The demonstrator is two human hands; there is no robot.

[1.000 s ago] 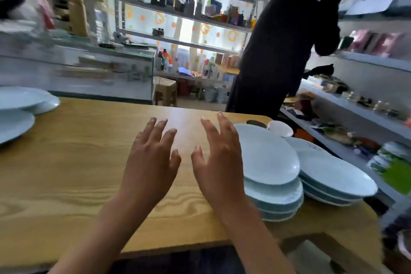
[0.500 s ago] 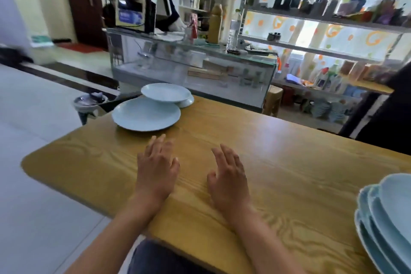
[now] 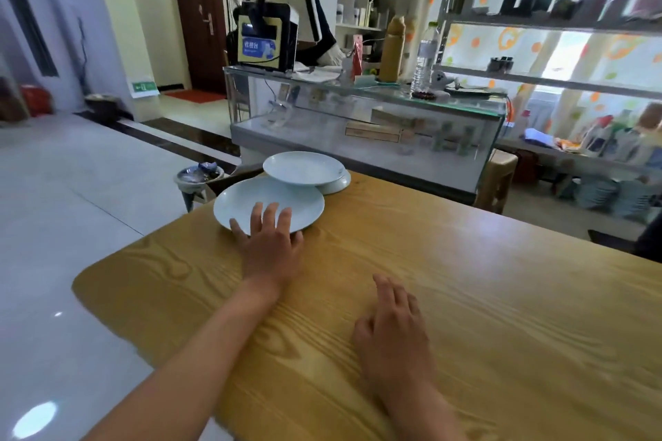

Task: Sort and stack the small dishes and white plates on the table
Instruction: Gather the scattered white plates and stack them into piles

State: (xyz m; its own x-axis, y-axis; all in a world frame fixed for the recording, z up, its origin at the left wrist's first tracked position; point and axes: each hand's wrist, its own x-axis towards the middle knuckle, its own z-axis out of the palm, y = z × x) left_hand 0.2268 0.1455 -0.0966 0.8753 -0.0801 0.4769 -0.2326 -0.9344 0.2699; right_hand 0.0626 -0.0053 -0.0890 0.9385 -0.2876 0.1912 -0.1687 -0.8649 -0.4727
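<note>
A large white plate lies near the far left corner of the wooden table. My left hand reaches out to it, fingers spread over its near rim and touching it. Behind it a second white plate rests on top of another dish, whose rim shows at the right. My right hand lies flat on the bare wood nearer to me, fingers loosely apart, holding nothing.
The table's left edge and rounded corner drop to a white tiled floor. A small bin stands just past the far left corner. A glass counter with a screen, and a person behind it, stand beyond the table. Shelves line the right.
My view has swung left, away from the plate stacks on the right. My left hand has stretched forward from the bare wood onto the large plate's rim. My right hand stayed on the table.
</note>
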